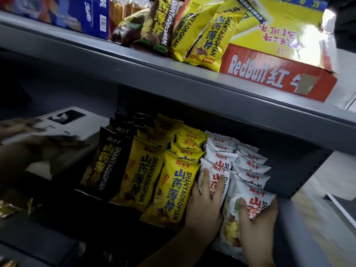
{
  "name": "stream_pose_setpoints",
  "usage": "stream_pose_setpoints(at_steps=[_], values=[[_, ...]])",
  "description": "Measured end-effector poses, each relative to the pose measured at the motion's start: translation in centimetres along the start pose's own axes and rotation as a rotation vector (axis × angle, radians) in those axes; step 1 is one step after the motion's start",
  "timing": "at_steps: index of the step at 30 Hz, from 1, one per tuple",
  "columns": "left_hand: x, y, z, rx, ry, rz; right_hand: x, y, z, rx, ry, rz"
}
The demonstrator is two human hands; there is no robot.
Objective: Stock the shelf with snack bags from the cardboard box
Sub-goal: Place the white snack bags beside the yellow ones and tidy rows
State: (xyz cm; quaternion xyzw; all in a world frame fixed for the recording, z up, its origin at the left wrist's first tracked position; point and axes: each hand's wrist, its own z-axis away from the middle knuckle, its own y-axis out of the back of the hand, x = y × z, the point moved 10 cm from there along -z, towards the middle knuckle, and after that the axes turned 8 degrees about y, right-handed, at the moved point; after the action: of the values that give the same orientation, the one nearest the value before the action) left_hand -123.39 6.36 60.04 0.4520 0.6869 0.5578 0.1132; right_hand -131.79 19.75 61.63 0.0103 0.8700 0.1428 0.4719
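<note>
Room was tight on the lower shelf (38, 245). Rows of black bags (104, 160), yellow bags (173, 189) and white bags (248, 162) stood packed edge to edge. The last white row ran close along the side panel (302, 166), just beyond the outer fingers of the right hand (256, 222). The front edge of the upper shelf (173, 89) hung over the far ends of the rows, well past the fingertips. Open room lay only toward the wrists, at the front of the shelf. Beyond the black bags, away from both hands, the shelf was dark and hard to read.

The right hand held the front bag (254, 200) of the row by the panel. Its thumb lay across the printed face and its fingers (270, 210) curled round the edge nearest the panel. The left hand (206, 205) rested on the neighbouring bag (217, 168) with its fingers (207, 176) nearly straight and close together on the face, the thumb hidden. The foremost yellow bag touched that hand on the side away from the right hand. Both white bags leaned back on the bags behind them.

Far above the fingers, the box (269, 74) sat on the upper shelf with a flap raised. Loose bags (204, 39) lay against its side.
</note>
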Motion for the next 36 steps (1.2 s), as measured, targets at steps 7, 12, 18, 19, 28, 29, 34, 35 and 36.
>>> stream_pose_setpoints(at_steps=[7,12,18,19,28,29,34,35,36], values=[[0.3,0.4,0.3,0.047,-0.032,0.132,-0.1,0.5,0.1,0.035,-0.007,-0.006],[-0.5,0.6,1.3,0.037,-0.004,0.139,-0.8,0.3,0.6,0.083,0.005,-0.035],[0.6,2.2,2.1,0.188,-0.149,0.093,-4.5,0.9,0.1,0.076,0.263,0.447],[0.7,2.2,2.1,0.208,-0.177,0.077,-5.8,0.7,0.2,0.068,0.405,0.541],[0.8,0.0,0.6,0.18,-0.15,-0.017,-6.1,-3.2,2.0,-0.147,0.81,0.851],[0.8,-0.1,0.6,0.175,-0.159,-0.019,-6.0,-3.3,1.8,-0.158,0.807,0.858],[0.9,0.2,1.2,0.153,-0.194,-0.003,-5.4,-3.3,1.7,-0.203,0.747,0.896],[0.7,0.3,1.4,0.144,-0.196,0.018,-5.3,-3.4,1.6,-0.218,0.735,0.904],[0.5,0.5,1.8,0.139,-0.193,0.04,-5.2,-3.4,1.6,-0.234,0.727,0.912]])
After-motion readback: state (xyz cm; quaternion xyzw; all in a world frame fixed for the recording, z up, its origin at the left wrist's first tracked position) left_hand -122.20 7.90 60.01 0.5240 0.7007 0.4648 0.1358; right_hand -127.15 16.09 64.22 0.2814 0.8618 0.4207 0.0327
